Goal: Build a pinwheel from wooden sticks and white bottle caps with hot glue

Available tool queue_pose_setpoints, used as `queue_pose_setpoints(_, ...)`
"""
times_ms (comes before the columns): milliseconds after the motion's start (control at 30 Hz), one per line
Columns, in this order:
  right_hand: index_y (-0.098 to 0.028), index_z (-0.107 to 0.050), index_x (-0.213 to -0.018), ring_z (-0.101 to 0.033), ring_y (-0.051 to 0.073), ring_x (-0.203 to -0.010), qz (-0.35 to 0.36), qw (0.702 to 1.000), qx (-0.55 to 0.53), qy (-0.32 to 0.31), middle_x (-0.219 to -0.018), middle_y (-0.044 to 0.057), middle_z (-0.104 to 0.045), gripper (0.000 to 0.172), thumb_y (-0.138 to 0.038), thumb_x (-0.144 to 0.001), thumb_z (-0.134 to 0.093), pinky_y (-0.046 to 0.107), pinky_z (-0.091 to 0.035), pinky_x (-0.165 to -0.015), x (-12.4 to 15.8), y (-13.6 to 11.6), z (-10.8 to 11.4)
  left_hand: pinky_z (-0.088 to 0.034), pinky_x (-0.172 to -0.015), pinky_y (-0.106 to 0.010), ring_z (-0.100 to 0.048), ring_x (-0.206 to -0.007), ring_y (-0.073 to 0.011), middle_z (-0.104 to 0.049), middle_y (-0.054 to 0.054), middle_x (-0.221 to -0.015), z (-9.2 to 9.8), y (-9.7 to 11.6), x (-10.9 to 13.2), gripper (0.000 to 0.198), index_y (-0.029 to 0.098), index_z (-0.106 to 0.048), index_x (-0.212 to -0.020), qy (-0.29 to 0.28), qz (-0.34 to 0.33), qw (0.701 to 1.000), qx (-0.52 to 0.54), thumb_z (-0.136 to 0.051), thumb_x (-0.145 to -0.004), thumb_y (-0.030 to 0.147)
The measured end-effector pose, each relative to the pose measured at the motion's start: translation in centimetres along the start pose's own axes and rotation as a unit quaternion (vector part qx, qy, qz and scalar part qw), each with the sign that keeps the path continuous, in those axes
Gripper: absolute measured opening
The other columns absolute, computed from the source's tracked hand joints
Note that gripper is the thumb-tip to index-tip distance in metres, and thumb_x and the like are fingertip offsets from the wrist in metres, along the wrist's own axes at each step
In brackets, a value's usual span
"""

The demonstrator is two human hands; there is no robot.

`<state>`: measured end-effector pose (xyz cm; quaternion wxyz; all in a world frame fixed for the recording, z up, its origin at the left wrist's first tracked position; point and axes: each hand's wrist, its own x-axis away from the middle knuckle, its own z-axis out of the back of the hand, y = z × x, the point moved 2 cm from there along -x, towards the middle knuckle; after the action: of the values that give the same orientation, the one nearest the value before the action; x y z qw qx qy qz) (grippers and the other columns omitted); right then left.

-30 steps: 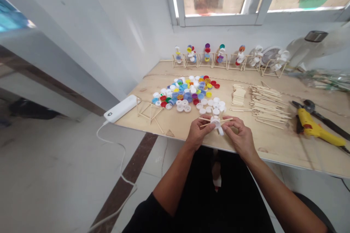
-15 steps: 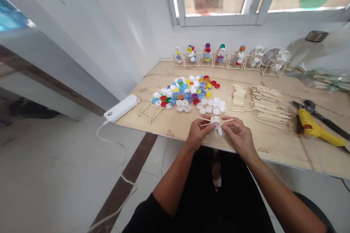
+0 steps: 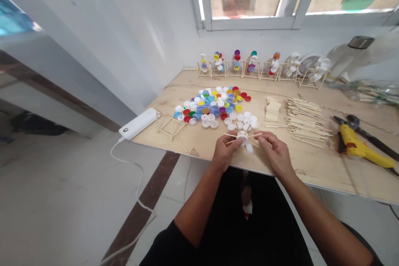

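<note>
Just above the table's front edge is a small wheel [image 3: 242, 138], made of a white bottle-cap hub with thin wooden sticks spreading out from it. A white cap [image 3: 249, 148] is fixed at its lower right. My left hand [image 3: 223, 152] pinches the hub and the sticks on its left side between thumb and fingers. On the other side, my right hand [image 3: 277, 153] has its thumb and fingertips closed on the end of a right-hand stick [image 3: 255, 135]. Behind the wheel lie loose white bottle caps [image 3: 246, 120], with a heap of coloured caps [image 3: 212, 102] beyond.
Piles of wooden sticks [image 3: 307, 120] lie to the right, beside a yellow glue gun [image 3: 353, 139] and pliers [image 3: 370, 135]. A stick frame [image 3: 171, 126] and a white power bank [image 3: 139, 124] are left. Several finished cap wheels on stands [image 3: 237, 64] line the wall.
The wheel has shifted slightly left and tilted, so its lower cap shows differently. My right hand has drawn a little away from the hub, out along a stick.
</note>
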<state>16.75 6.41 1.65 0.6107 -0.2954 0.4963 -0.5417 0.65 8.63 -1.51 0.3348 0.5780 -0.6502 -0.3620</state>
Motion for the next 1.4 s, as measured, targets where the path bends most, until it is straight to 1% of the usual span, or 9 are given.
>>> queue_pose_setpoints(67, -0.022, -0.067, -0.092, -0.059, 0.022, -0.104, 0.008, 0.999, 0.026, 0.016, -0.104, 0.006, -0.067, 0.027, -0.042, -0.087, -0.049, 0.039, -0.04, -0.096, -0.5, 0.3, 0.3, -0.045, -0.075, -0.025, -0.063, -0.072, -0.0122, -0.07, 0.0, -0.077, 0.1, -0.1, -0.1, 0.035, 0.017, -0.07, -0.086, 0.008, -0.004, 1.0, 0.014, -0.081, -0.059, 0.037)
queue_pose_setpoints(167, -0.021, -0.065, -0.102, -0.06, 0.022, -0.102, 0.033, 0.992, 0.118, 0.027, -0.105, 0.007, -0.067, 0.032, -0.041, -0.089, -0.043, 0.04, -0.043, -0.092, -1.3, 1.2, 0.4, -0.045, -0.075, -0.025, -0.062, -0.071, -0.0119, -0.07, 0.0, -0.076, 0.1, -0.2, -0.2, 0.036, 0.016, -0.069, -0.086, 0.021, -0.004, 1.0, 0.021, -0.081, -0.059, 0.037)
queue_pose_setpoints(300, -0.019, -0.064, -0.107, -0.056, 0.026, -0.108, 0.06, 0.98, 0.191, 0.01, -0.111, 0.011, -0.065, 0.034, -0.039, -0.086, -0.045, 0.045, -0.041, -0.093, -2.3, 2.6, -0.2, -0.046, -0.075, -0.027, -0.062, -0.072, -0.0136, -0.069, -0.001, -0.077, 0.0, -0.1, -0.2, 0.038, 0.016, -0.068, -0.084, 0.033, 0.0, 0.999, 0.016, -0.081, -0.058, 0.04)
queue_pose_setpoints(400, -0.02, -0.064, -0.109, -0.054, 0.029, -0.11, 0.081, 0.968, 0.236, -0.011, -0.113, 0.012, -0.065, 0.033, -0.036, -0.085, -0.047, 0.048, -0.04, -0.092, -2.7, 3.2, -0.8, -0.046, -0.075, -0.026, -0.061, -0.071, -0.0129, -0.069, -0.001, -0.076, 0.0, 0.0, -0.2, 0.037, 0.016, -0.068, -0.084, 0.033, -0.003, 0.999, 0.019, -0.08, -0.058, 0.04)
queue_pose_setpoints(667, -0.02, -0.062, -0.112, -0.05, 0.032, -0.108, 0.125, 0.929, 0.348, -0.036, -0.118, 0.013, -0.061, 0.034, -0.023, -0.081, -0.05, 0.046, -0.038, -0.086, -3.3, 2.6, -1.1, -0.046, -0.075, -0.027, -0.061, -0.07, -0.0139, -0.067, -0.001, -0.073, -0.2, 0.2, -0.2, 0.038, 0.016, -0.067, -0.083, 0.034, 0.002, 0.999, 0.017, -0.08, -0.057, 0.04)
queue_pose_setpoints(767, -0.019, -0.063, -0.109, -0.049, 0.031, -0.107, 0.142, 0.913, 0.38, -0.049, -0.119, 0.014, -0.06, 0.032, -0.019, -0.08, -0.05, 0.044, -0.037, -0.084, -3.7, 2.2, -1.4, -0.045, -0.075, -0.026, -0.061, -0.07, -0.013, -0.066, 0.0, -0.072, -0.3, 0.2, -0.2, 0.036, 0.016, -0.067, -0.08, 0.04, 0.0, 0.999, 0.024, -0.081, -0.057, 0.039)
queue_pose_setpoints(1000, -0.019, -0.067, -0.089, -0.05, 0.027, -0.089, 0.167, 0.887, 0.427, -0.06, -0.097, 0.012, -0.064, 0.017, -0.021, -0.083, -0.051, 0.038, -0.034, -0.073, -3.7, 2.0, -1.4, -0.046, -0.076, -0.028, -0.062, -0.072, -0.0146, -0.068, -0.002, -0.076, -0.2, 0.0, -0.3, 0.039, 0.015, -0.067, -0.084, 0.035, 0.011, 0.999, 0.034, -0.082, -0.055, 0.038)
queue_pose_setpoints(1200, -0.02, -0.064, -0.073, -0.049, 0.025, -0.081, 0.181, 0.876, 0.445, -0.047, -0.08, 0.009, -0.063, 0.019, -0.018, -0.084, -0.049, 0.038, -0.031, -0.072, -3.0, 1.6, -0.5, -0.046, -0.077, -0.028, -0.062, -0.073, -0.0144, -0.067, -0.001, -0.079, -0.1, -0.1, -0.3, 0.039, 0.016, -0.067, -0.083, 0.035, 0.007, 0.999, 0.03, -0.082, -0.055, 0.039)
queue_pose_setpoints(1400, -0.02, -0.064, -0.075, -0.051, 0.022, -0.08, 0.203, 0.876, 0.433, -0.055, -0.079, 0.006, -0.064, 0.015, -0.02, -0.083, -0.052, 0.037, -0.033, -0.075, -1.0, 1.1, 0.7, -0.045, -0.077, -0.027, -0.062, -0.073, -0.0136, -0.067, 0.0, -0.079, -0.1, 0.0, -0.2, 0.037, 0.016, -0.068, -0.082, 0.029, 0.008, 0.999, 0.033, -0.082, -0.056, 0.037)
